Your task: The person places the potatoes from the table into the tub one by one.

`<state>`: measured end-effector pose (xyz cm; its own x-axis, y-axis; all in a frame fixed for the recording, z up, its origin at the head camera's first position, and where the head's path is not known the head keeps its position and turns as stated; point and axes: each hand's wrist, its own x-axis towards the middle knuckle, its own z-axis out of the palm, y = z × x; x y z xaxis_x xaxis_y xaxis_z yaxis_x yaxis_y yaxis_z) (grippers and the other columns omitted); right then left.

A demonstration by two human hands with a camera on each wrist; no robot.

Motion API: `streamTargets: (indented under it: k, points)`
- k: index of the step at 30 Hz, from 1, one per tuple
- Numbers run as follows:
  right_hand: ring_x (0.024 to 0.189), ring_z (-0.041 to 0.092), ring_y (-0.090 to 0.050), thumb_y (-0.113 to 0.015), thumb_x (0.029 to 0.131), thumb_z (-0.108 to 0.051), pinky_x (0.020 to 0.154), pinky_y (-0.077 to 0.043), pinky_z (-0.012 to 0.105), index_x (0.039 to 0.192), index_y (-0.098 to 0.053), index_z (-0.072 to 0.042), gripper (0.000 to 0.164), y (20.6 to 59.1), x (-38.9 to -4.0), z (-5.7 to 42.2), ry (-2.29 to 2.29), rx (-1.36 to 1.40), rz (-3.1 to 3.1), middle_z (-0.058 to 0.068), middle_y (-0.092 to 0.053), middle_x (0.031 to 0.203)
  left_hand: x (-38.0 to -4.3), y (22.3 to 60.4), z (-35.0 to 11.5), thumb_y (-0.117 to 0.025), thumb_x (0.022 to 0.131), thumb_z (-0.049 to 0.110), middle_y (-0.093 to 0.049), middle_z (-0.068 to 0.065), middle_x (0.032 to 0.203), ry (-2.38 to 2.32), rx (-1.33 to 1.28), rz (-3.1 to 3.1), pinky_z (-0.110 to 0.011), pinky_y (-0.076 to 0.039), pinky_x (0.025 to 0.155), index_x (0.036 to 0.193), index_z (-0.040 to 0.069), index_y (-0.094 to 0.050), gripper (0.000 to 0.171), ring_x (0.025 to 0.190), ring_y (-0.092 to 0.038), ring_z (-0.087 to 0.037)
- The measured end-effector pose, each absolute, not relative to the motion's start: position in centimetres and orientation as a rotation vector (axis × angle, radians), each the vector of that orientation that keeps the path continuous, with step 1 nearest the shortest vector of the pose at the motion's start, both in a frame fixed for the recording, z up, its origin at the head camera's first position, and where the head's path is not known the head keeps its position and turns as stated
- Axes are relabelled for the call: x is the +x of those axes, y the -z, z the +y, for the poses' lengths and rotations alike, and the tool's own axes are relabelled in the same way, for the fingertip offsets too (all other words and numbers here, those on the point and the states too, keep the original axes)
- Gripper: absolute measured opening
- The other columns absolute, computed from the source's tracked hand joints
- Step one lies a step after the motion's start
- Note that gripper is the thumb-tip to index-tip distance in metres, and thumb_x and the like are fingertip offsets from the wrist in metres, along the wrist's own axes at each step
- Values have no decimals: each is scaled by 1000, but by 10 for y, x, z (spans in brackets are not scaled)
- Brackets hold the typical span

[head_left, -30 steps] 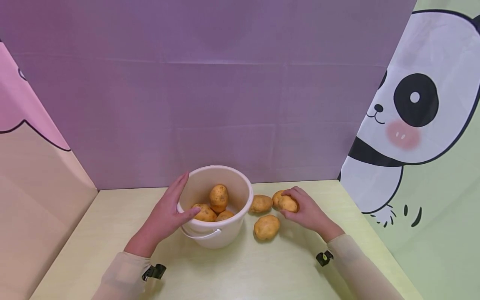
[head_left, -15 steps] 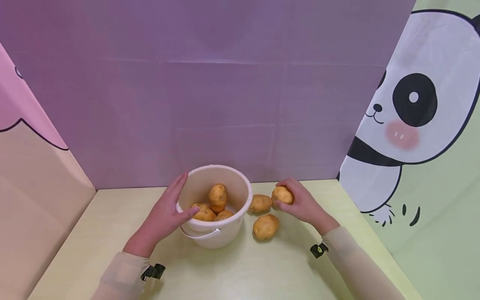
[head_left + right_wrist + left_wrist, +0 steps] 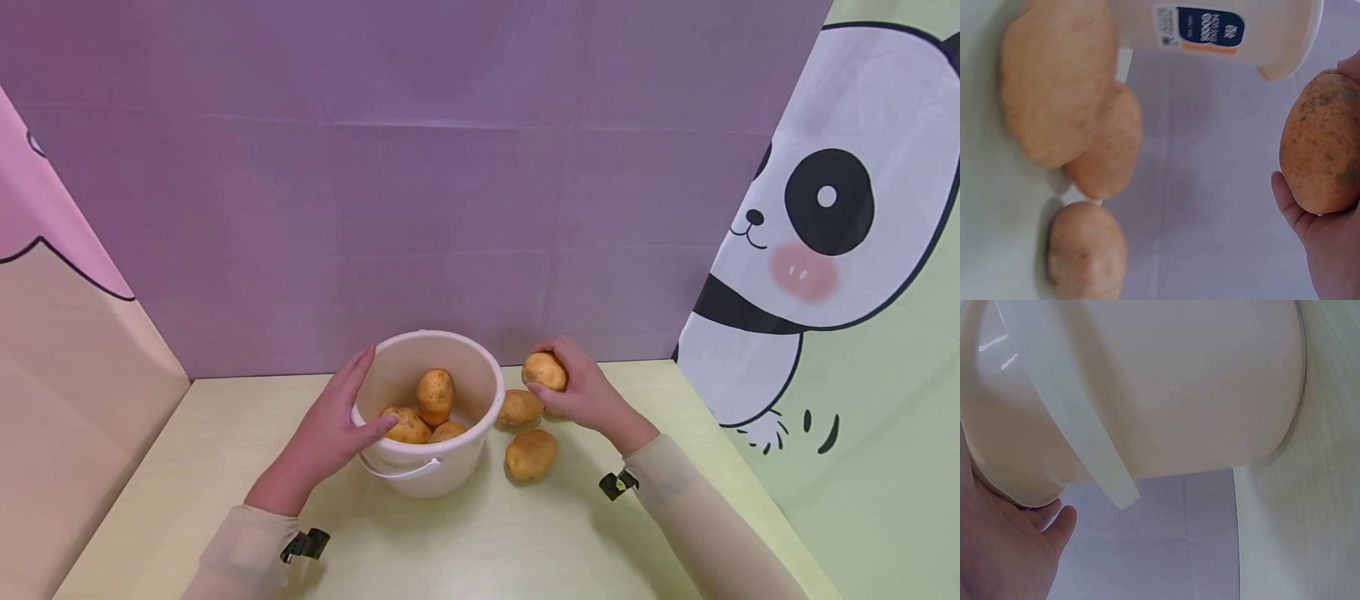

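A pale pink bucket [image 3: 450,471] stands on the table with several potatoes inside, one potato [image 3: 435,397] leaning up against the others. My left hand [image 3: 330,433] holds the bucket at its left rim, thumb over the near edge and fingers along the outside. Beside the bucket, my right hand [image 3: 588,390] grips a potato [image 3: 545,372] in the air; dark specks show on this potato's skin in the right wrist view. Below that hand lie an oval potato [image 3: 520,407] close to the bucket, a nearer potato [image 3: 531,455], and a third potato [image 3: 553,412] mostly hidden behind the hand.
The bucket's thin handle [image 3: 408,474] hangs down its near side. A printed label [image 3: 1210,26] shows on its wall. A purple backdrop [image 3: 450,208] rises behind the pale table [image 3: 450,550], with a panda-print panel [image 3: 862,333] on the right.
My right hand has lifted its potato and carried it left toward the bucket, over the potatoes on the table. My left hand and the bucket have stayed in place.
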<state>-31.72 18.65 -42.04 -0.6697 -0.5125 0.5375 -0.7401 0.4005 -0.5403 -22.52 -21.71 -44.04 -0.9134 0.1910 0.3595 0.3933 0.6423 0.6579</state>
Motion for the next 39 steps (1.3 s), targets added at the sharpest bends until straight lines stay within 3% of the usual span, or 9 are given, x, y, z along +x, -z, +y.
streamTargets:
  k: [19, 28, 39]
  points:
    - [102, 21, -62, -86, 91, -17, 81, -60, 38, 128, -69, -10, 41, 394, -322, 144, -1074, 1227, -2255, 3, -67, 118, -226, 442, -217, -81, 97, 51, -22, -19, 182, 1130, -462, -2607, -79, -37, 117, 178, 14, -20, 108, 163, -26, -52]
    - [103, 18, -61, -88, 91, -20, 82, -59, 35, 131, -70, -13, 45, 387, -321, 119, -1051, 1302, -2267, 0, -65, 120, -227, 442, -216, -83, 96, 42, -22, -19, 182, 1131, -470, -2601, -79, -34, 119, 178, 13, -20, 108, 163, -25, -51]
    - [110, 18, -60, -91, 92, -23, 91, -58, 35, 135, -68, -9, 50, 383, -321, 97, -1006, 1397, -2293, 2, -63, 123, -228, 443, -215, -82, 96, 46, -22, -19, 182, 1146, -474, -2596, -78, -36, 118, 178, 12, -22, 107, 163, -27, -51]
